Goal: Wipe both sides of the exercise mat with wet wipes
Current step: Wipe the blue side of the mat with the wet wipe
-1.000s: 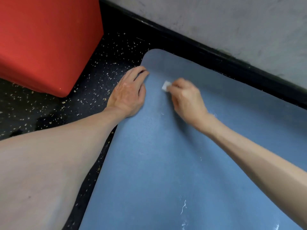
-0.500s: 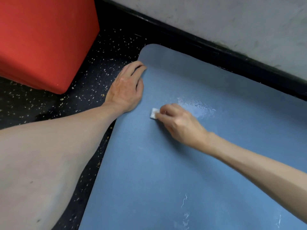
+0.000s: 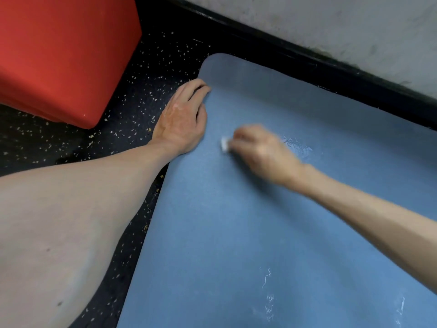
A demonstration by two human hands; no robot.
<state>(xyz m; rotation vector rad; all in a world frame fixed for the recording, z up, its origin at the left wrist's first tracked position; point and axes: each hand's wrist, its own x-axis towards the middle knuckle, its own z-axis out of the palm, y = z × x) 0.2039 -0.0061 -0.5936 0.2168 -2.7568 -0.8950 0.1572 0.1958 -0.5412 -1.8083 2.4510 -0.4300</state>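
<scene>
Mat wipe, upper-centre of frame: one hand pins, one hand holds the wipe.

Blue exercise mat [image 3: 236,233] lies flat on the speckled black floor [image 3: 132,138], filling the centre and lower right, its rounded corner near the black baseboard [image 3: 307,65]. Left hand [image 3: 182,121] is flat with fingers straight, pressing the mat's left edge, partly on the floor. Right hand [image 3: 262,152], motion-blurred, has its fingers curled round a small white wet wipe [image 3: 224,144] that sits on the mat. Glossy wet patch [image 3: 298,147] just right of it. Red box [image 3: 66,55] upper left.
</scene>
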